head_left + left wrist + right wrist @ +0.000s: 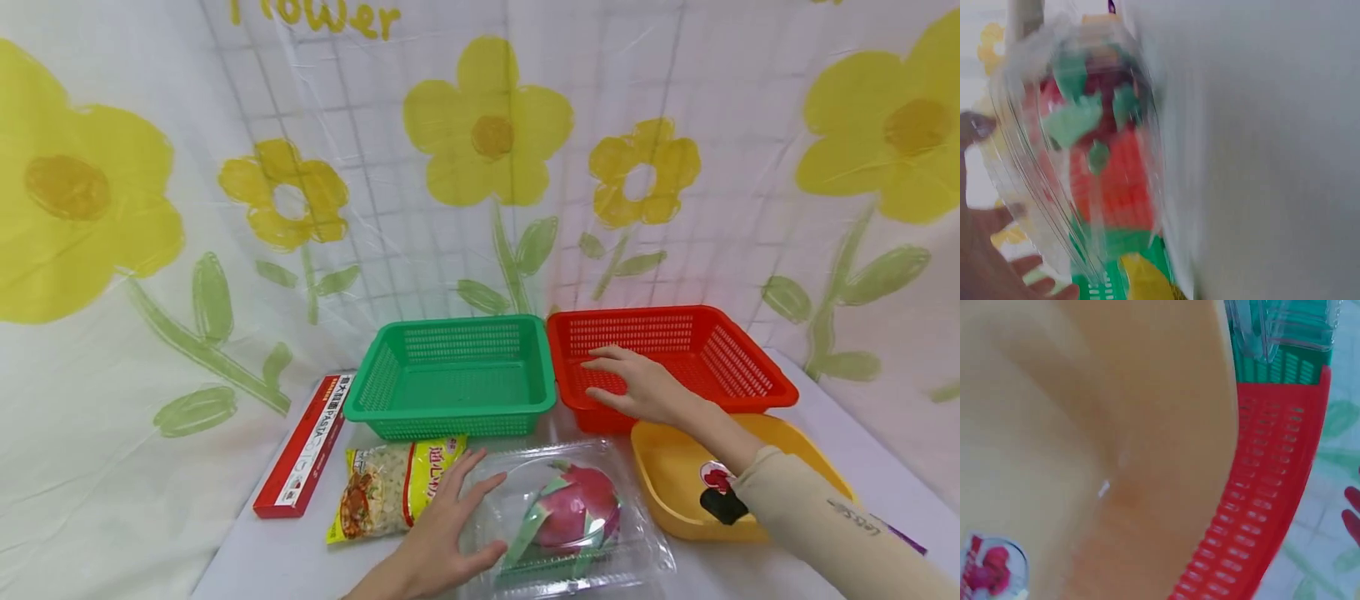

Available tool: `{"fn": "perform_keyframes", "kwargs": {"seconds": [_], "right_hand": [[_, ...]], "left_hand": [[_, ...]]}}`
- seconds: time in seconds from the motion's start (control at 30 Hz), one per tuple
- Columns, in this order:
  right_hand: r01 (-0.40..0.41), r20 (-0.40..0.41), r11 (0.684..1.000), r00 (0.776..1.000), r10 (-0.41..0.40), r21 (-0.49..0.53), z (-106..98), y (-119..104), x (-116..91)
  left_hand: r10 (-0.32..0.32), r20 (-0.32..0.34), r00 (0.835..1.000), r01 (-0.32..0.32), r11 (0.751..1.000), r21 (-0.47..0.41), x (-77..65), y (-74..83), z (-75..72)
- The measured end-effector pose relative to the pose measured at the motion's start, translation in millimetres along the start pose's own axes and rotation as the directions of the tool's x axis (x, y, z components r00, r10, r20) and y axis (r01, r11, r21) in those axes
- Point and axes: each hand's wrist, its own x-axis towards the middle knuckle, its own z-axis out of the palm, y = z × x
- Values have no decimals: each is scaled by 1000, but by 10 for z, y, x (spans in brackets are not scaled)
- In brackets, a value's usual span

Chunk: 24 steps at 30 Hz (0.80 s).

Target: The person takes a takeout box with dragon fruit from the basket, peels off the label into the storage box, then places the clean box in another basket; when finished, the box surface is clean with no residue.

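Observation:
A clear plastic clamshell box with a pink dragon fruit inside sits at the front middle of the table. My left hand is at the box's left side, fingers spread and reaching over its edge. In the left wrist view the fingertips show close beside the clear wall. Over the front of the red basket hovers my right hand, fingers extended, nothing in them. Its forearm crosses above the yellow tray, where a small dark pack with a round picture lies.
A green basket stands beside the red one at the back. Left of the box lies a yellow and clear food bag; farther left is a long red and white pasta box. A flowered curtain hangs behind.

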Motion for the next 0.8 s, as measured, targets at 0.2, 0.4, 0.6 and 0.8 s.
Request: {"fn": "perform_keyframes", "kwargs": {"seconds": [0.2, 0.4, 0.6, 0.8], "right_hand": [[97, 78, 994, 993, -93, -46, 63, -111, 261], [117, 135, 992, 985, -110, -44, 189, -136, 458], [92, 217, 995, 973, -85, -26, 298, -126, 518], [46, 287, 999, 957, -41, -11, 324, -148, 515]], "left_hand": [[-252, -17, 967, 244, 949, -199, -81, 149, 1], [-399, -34, 916, 374, 884, -282, -126, 286, -4], [-481, -6, 877, 447, 819, -359, -252, 417, 31], [-565, 125, 815, 537, 658, -528, -399, 454, 78]]}}
